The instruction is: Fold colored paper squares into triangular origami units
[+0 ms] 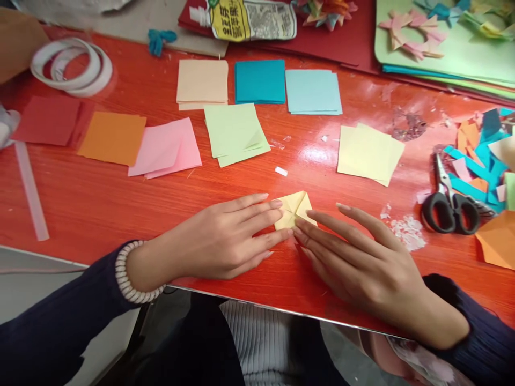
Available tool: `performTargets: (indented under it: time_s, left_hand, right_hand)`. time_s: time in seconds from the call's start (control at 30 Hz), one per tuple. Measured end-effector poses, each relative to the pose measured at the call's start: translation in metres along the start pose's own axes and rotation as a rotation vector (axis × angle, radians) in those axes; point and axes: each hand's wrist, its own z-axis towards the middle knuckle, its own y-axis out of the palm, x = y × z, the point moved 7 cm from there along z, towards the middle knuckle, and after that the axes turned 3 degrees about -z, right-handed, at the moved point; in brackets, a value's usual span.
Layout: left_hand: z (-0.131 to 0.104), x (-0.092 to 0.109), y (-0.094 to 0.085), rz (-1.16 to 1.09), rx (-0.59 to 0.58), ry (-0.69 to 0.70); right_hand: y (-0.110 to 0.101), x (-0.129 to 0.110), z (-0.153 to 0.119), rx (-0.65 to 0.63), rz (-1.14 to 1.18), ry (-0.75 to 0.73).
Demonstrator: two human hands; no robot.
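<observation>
A small folded yellow paper (295, 208) lies on the red table (100, 209), with crease lines meeting near its middle. My left hand (225, 233) lies flat from the left, its fingertips on the paper's left and lower edges. From the right, my right hand (362, 262) rests with fingers stretched out, some tips touching the paper's right and lower part. Both hands have their fingers extended, and the fingertips cover part of the paper's border.
Paper stacks, including light green (235, 131), pink (169, 147) and pale yellow (366, 153), lie beyond the hands. Scissors (448, 203) and paper scraps (478, 166) are at right. Tape rolls (72, 67) sit at upper left, a glue pouch (253, 20) at the back.
</observation>
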Motion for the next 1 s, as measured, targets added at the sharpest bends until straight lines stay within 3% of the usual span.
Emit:
performTargets:
  time_s: [0.23, 0.5, 0.7, 1.0]
  left_hand:
    - [0.000, 0.000, 0.002, 0.029, -0.047, 0.019]
    - [0.000, 0.001, 0.002, 0.054, -0.022, 0.016]
    - [0.001, 0.004, -0.001, 0.108, -0.017, 0.031]
    - [-0.007, 0.035, 0.001, 0.108, 0.045, 0.050]
  right_hand:
    - [0.003, -0.014, -0.006, -0.097, -0.119, -0.012]
    - [-0.004, 0.004, -0.013, 0.023, 0.025, -0.004]
    - [0.001, 0.005, -0.013, -0.026, 0.074, -0.025]
    - [-0.001, 0.013, -0.011, 0.030, -0.036, 0.031]
